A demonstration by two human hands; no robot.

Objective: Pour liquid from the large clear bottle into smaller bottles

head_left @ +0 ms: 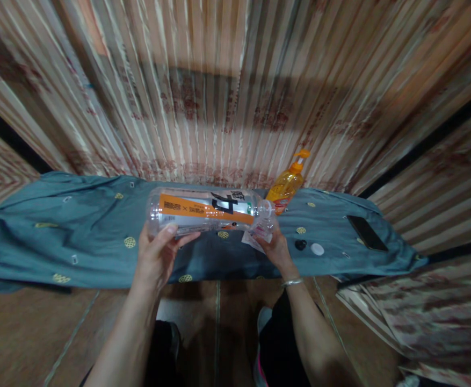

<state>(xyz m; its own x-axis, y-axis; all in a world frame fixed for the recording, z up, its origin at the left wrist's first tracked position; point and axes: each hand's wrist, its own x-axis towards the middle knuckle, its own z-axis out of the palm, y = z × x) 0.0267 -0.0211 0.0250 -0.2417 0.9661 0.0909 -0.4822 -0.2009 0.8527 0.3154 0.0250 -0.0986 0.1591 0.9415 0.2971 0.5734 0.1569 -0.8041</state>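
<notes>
The bottle label (187, 207) has print too small to read.

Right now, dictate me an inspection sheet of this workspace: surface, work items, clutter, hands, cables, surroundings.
Surface: creased blue-green cloth with yellow motifs
Work items: large clear bottle, lying sideways, orange label; clear plastic at its neck end
Clutter: orange pump bottle, black phone-like slab, small black item, white disc
Hands: left hand holds the base end; right hand, the plastic
Cables: nothing seen
Surroundings: printed hangings, dark poles, tiled floor
</notes>
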